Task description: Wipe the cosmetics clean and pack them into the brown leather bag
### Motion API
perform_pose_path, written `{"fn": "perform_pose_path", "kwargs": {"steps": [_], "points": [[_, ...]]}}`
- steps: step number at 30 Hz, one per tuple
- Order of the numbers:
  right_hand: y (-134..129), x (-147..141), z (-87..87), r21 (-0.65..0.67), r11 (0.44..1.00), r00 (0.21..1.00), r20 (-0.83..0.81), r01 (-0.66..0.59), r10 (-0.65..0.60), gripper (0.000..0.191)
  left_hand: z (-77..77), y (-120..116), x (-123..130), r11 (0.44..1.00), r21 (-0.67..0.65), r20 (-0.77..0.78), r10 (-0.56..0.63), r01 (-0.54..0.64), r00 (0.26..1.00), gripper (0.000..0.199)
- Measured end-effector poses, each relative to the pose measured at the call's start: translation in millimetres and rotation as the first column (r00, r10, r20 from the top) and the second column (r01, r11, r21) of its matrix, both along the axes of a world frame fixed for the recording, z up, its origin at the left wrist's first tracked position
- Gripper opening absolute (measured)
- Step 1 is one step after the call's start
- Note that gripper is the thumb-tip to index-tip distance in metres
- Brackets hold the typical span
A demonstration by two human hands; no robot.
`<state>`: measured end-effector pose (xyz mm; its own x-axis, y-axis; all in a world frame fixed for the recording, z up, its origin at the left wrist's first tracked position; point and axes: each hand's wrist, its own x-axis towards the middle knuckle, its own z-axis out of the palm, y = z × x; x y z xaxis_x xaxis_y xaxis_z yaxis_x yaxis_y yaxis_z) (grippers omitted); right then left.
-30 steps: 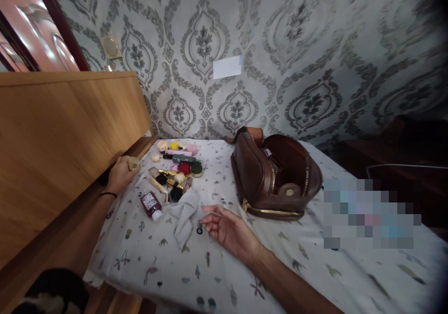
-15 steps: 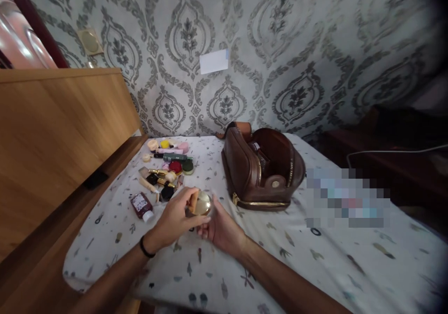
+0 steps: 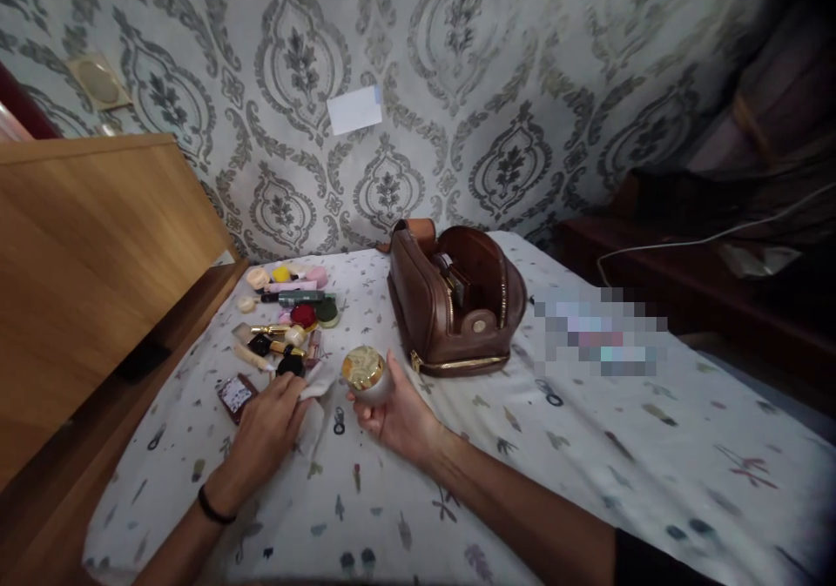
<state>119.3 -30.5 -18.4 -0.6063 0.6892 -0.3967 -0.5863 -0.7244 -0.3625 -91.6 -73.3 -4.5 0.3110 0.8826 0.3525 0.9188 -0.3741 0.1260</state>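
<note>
We held a crumpled pale-grey cloth (image 3: pixel 318 387) in our left hand (image 3: pixel 271 416), our right hand (image 3: pixel 406 419) gripping a round, gold-lidded frosted jar (image 3: pixel 366 372); steadying it seemed called for next.

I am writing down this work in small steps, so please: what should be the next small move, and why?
Probably, the left hand should lift the pale cloth toward the jar. That hand is at the cloth, though how firm its grip is cannot be seen, and the right hand holds the jar close by, with its gold lid uppermost.
</note>
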Motion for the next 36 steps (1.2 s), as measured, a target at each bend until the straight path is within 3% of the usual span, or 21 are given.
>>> {"fn": "perform_pose_path", "kwargs": {"steps": [4, 8, 10, 13, 16, 19, 23, 27, 32, 36], "points": [[-2.1, -3.5, 0.7, 0.017, 1.0, 1.0, 0.024, 0.004, -0.005, 0.062, 29.8, 1.9, 31.5, 0.986, 0.16, 0.188, -0.077, 0.047, 0.979, 0.017], [-8.4, -10.8, -3.1, 0.163, 0.986, 0.996, 0.072, 0.045, -0.057, 0.043, 31.4, 10.7, 68.7, 0.965, 0.143, 0.139, -0.238, 0.219, 0.961, 0.03], [-11.1, -13.3, -6.3, 0.245, 0.965, 0.99, 0.083, 0.09, -0.113, 0.035, 27.5, 16.5, 82.3, 0.974, 0.087, 0.15, -0.221, 0.21, 0.964, 0.03], [-12.7, -12.8, -11.4, 0.34, 0.924, 0.973, 0.089, 0.172, -0.214, 0.036, 28.0, 23.9, 92.4, 0.985, -0.006, 0.315, -0.16, 0.17, 0.935, 0.023], [-12.6, -9.0, -14.3, 0.426, 0.875, 0.954, 0.081, 0.23, -0.29, 0.046, 32.8, 29.6, 92.5, 0.986, -0.071, 0.488, -0.095, 0.148, 0.867, 0.023], [-12.6, -5.9, -14.7, 0.45, 0.862, 0.954, 0.065, 0.235, -0.294, 0.044, 31.8, 34.5, 87.3, 0.988, -0.129, 0.63, 0.012, 0.089, 0.776, 0.033], [-11.1, -3.8, -12.5, 0.406, 0.892, 0.975, 0.009, 0.198, -0.22, 0.043, 19.6, 38.2, 79.8, 0.981, -0.175, 0.758, 0.082, 0.081, 0.648, 0.041], [-6.0, 0.9, -7.5, 0.221, 0.958, 0.983, -0.056, 0.185, -0.176, 0.034, 3.8, 38.5, 78.0, 0.978, -0.204, 0.798, 0.14, 0.045, 0.586, 0.039], [2.6, 8.5, -5.7, 0.005, 0.995, 0.984, -0.149, 0.099, -0.097, 0.047, -12.7, 36.9, 79.2, 0.979, -0.198, 0.772, 0.121, 0.054, 0.625, 0.039], [7.2, 9.0, -11.5, -0.034, 0.995, 0.979, -0.178, 0.096, -0.1, 0.057, -24.0, 34.0, 80.4, 0.974, -0.181, 0.729, 0.04, 0.135, 0.683, 0.044]]}}
